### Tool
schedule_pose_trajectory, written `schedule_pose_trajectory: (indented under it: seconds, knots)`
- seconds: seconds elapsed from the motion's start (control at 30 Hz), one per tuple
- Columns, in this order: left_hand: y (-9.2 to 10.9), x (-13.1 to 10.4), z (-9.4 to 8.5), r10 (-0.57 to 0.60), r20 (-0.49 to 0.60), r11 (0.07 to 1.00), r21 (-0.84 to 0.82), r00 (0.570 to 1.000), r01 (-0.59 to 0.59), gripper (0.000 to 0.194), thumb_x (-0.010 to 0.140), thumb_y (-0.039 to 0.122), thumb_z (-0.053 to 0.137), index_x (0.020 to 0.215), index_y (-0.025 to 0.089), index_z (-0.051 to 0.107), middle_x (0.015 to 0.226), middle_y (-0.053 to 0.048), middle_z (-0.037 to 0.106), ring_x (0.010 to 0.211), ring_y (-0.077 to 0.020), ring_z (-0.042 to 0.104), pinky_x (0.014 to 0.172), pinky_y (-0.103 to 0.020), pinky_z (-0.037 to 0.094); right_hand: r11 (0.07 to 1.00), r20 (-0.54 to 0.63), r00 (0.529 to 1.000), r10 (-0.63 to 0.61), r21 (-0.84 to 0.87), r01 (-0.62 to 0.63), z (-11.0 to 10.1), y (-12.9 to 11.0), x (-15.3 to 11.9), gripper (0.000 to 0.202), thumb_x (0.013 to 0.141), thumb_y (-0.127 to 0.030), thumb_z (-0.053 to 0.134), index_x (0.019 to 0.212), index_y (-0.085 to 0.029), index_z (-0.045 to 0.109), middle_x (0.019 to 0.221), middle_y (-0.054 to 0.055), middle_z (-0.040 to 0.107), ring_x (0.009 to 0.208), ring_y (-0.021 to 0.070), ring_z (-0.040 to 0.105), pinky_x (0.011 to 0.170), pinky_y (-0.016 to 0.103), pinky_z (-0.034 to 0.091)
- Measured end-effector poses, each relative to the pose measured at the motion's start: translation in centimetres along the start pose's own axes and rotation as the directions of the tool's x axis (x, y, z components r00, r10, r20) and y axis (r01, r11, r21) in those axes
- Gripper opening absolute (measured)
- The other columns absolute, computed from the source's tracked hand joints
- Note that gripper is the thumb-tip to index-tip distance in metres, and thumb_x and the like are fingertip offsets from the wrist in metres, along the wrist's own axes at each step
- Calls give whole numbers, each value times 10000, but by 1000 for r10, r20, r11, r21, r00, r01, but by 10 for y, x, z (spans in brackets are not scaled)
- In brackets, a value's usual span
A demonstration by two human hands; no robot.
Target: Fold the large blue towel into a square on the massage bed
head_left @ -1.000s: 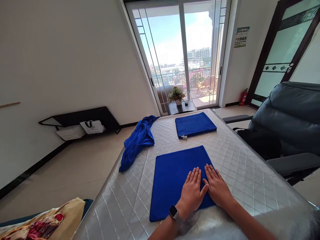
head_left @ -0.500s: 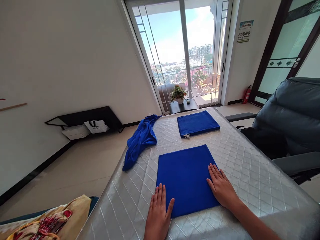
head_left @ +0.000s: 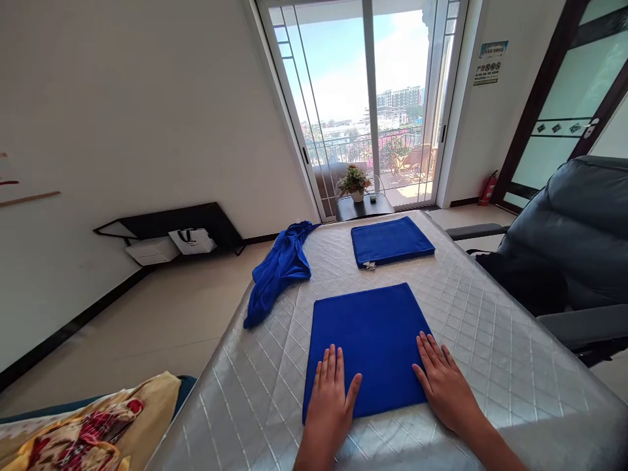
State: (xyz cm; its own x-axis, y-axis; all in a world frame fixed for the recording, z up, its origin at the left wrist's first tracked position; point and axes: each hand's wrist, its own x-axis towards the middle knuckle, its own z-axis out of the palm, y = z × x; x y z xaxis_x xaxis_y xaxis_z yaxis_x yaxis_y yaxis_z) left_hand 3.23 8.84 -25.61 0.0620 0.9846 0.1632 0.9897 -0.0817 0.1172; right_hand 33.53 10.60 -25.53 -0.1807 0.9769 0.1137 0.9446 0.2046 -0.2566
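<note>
A flat blue piece of cloth [head_left: 370,340], roughly square, lies on the silver quilted table cover [head_left: 265,386]. My left hand [head_left: 331,396] rests palm down on its near left part, fingers stretched out and thumb apart. On the cloth's right edge lies my right hand [head_left: 444,379], also flat with straight fingers. Just beyond is a folded stack of blue cloth [head_left: 392,242] with a small white label at its near left corner. Crumpled blue fabric [head_left: 282,271] drapes over the left edge of the table.
A dark padded armchair [head_left: 596,226] stands along the right side. Past the far end, a small chair [head_left: 366,208] bears a potted plant [head_left: 356,182] before the sliding glass door. Patterned bedding [head_left: 93,432] lies low at left; a black rack [head_left: 171,226] stands by the wall.
My left hand has moved right and inward, from the cloth's left edge onto its surface. My right hand has slid slightly toward me along the right edge. The view has shifted a little.
</note>
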Motion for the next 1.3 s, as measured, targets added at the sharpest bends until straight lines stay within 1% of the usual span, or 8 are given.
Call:
schedule_pose_trajectory:
  seconds: [0.1, 0.2, 0.33, 0.43, 0.6, 0.77, 1.1, 1.3]
  knots:
    - [53, 17, -13, 211, 38, 975, -77, 977, -208, 701, 1052, 553, 292, 1630, 203, 105, 1681, -107, 233, 1539, -293, 264, 1213, -536, 358, 1000, -18, 1000, -8, -8, 8, 2, 1, 1, 679, 1064, -536, 189, 1610, -138, 262, 1671, 74, 228, 1557, 243, 176, 1269, 499, 203]
    - [106, 26, -18, 421, 61, 898, -168, 905, -406, 671, 1064, 490, 303, 1628, 226, 53, 1690, -68, 194, 1545, -272, 248, 1224, -507, 359, 1000, -34, 999, -19, -11, 19, 5, 4, 2, 676, 1062, -533, 202, 1602, -140, 300, 1665, 81, 245, 1554, 254, 190, 1263, 504, 216]
    - [133, 24, -14, 434, 79, 890, -191, 897, -413, 682, 1057, 503, 318, 1627, 227, 64, 1687, -47, 195, 1549, -271, 235, 1238, -512, 344, 999, -27, 999, -29, -16, 29, 5, 5, 2, 674, 1058, -534, 217, 1596, -141, 323, 1662, 79, 245, 1553, 261, 191, 1260, 502, 225]
    - [113, 18, -9, 365, 109, 924, -160, 925, -346, 701, 1046, 560, 309, 1624, 243, 71, 1688, -27, 187, 1552, -266, 228, 1243, -513, 332, 1000, -8, 1000, -12, -19, 12, 2, 3, 2, 681, 1061, -527, 197, 1597, -121, 299, 1664, 79, 228, 1555, 255, 183, 1263, 505, 216]
    - [38, -1, -2, 59, 92, 998, -20, 994, -57, 724, 1036, 604, 284, 1620, 235, 70, 1685, -48, 207, 1550, -287, 233, 1240, -552, 310, 1000, 12, 1000, 13, 12, -13, -4, -1, 1, 684, 1059, -551, 179, 1613, -152, 234, 1671, 51, 200, 1555, 235, 178, 1270, 496, 207]
    - [-22, -26, 5, -164, 31, 986, 9, 986, 164, 764, 1028, 617, 267, 1624, 204, 26, 1699, -87, 163, 1557, -295, 204, 1255, -563, 257, 1000, 18, 1000, 15, -3, -15, -3, 0, 1, 691, 1057, -562, 169, 1612, -156, 234, 1670, 42, 204, 1555, 231, 183, 1273, 492, 198]
    - [-30, -32, 13, -160, -6, 987, -10, 987, 160, 811, 1019, 643, 271, 1630, 174, 19, 1689, -123, 201, 1548, -275, 245, 1259, -537, 256, 996, 60, 998, -33, -79, 38, -14, 1, 17, 707, 1052, -577, 140, 1602, -161, 292, 1665, 55, 232, 1550, 234, 204, 1268, 495, 192]
    - [-10, -1, -14, -52, -9, 999, -3, 999, 52, 793, 1022, 648, 255, 1632, 151, 151, 1684, -133, 233, 1545, -288, 257, 1249, -512, 287, 990, 96, 992, -82, -111, 92, -32, -4, 70, 678, 1067, -521, 147, 1607, -133, 278, 1676, 72, 201, 1557, 223, 173, 1270, 468, 165]
